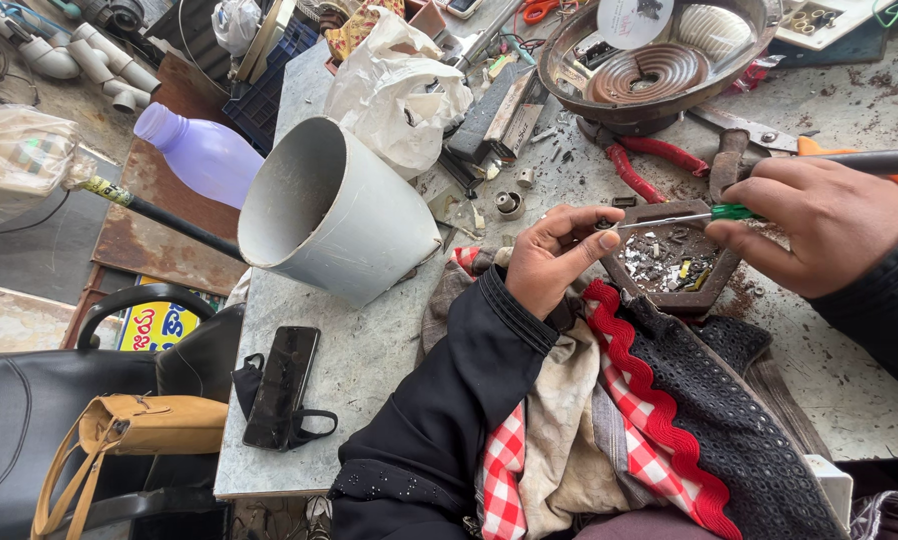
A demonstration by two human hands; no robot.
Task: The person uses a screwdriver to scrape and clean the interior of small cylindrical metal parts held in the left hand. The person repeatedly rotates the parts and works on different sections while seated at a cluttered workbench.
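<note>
Screwdriver tip meets a small part at the cluttered bench

Hands work close together over a dark hexagonal tray (714,268) of small metal bits and scraps. The left hand (554,258) is curled, thumb and forefinger pinched on a tiny part (603,224) too small to make out. The right hand (819,225) has its fingers closed around a slim screwdriver (684,217) with a green collar, its shaft running level across the tray so the tip touches the pinched part. An orange-handled tool (884,162) also passes through that same fist.

Red-handled pliers (644,165) lie just beyond the tray, below a round heater bowl (659,70) with a coiled element. Left of the hands a wide grey pipe section (339,215) lies on its side, with a white plastic bag (394,85) behind it. A black phone (282,386) rests on a dark face mask near the table edge. Red-checked and black cloth (649,440) is bunched under the left forearm.
</note>
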